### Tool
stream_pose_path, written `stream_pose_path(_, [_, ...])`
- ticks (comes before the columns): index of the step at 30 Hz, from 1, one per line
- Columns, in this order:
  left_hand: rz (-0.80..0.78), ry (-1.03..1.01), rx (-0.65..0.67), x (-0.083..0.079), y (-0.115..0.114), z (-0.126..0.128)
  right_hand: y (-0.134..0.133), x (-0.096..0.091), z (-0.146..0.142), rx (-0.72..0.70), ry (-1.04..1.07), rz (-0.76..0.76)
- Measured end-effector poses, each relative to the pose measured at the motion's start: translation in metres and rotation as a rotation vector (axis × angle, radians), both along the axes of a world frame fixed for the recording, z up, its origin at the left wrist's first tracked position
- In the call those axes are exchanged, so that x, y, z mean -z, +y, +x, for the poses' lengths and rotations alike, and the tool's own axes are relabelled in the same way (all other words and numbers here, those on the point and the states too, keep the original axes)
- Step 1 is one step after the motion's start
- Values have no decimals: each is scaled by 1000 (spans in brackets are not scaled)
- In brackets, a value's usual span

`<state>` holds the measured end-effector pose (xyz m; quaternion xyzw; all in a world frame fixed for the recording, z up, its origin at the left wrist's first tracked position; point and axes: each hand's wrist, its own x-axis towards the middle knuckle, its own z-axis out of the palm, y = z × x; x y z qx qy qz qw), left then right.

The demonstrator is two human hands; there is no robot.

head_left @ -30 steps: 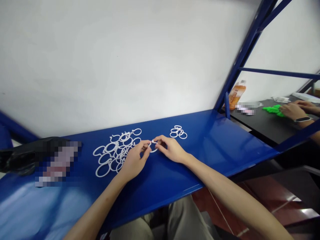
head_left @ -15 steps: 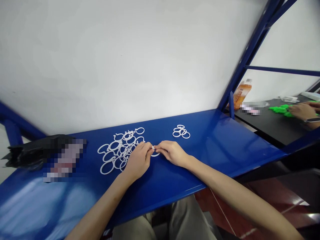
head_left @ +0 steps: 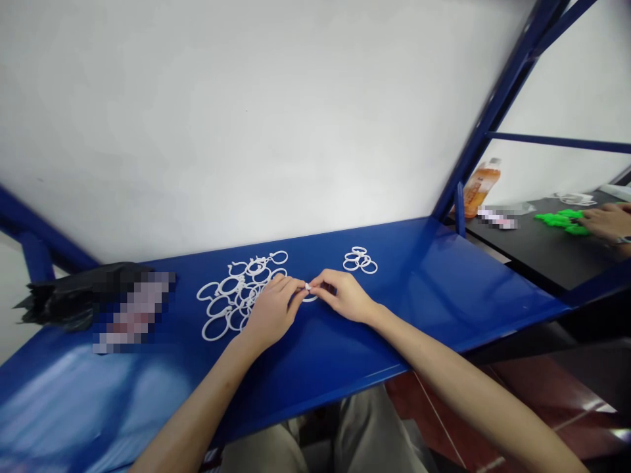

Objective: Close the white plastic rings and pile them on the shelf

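White and slender, one round ring is pinched at its knob by the fingertips of the left hand and the right hand, close together over the glossy blue counter. A spread heap of white rings lies beside the left hand, a small cluster of them beyond the right.

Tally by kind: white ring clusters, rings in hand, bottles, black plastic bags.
White ring clusters: 2 (larger cluster, smaller cluster)
Held ring, between left hand and right hand: 1
Orange bottle: 1
Black plastic bag: 1
Total: 5
Larger cluster's rings overlap; not countable singly.
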<state>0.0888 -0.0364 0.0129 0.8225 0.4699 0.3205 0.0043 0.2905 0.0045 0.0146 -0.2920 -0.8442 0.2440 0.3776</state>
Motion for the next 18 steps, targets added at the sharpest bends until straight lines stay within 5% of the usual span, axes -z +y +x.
stream_pose_path(6, [72, 60, -128, 2, 6, -10, 9, -1, 7, 53, -4, 32])
stream_pose_path(11, [60, 234, -375, 10, 12, -23, 32, -4, 38, 405, -238, 214])
stream_pose_path(14, [29, 307, -393, 13, 13, -27, 43, -6, 62, 603, -353, 195])
stream_pose_path(18, [27, 326, -381, 14, 13, -27, 49, -8, 79, 694, -356, 127])
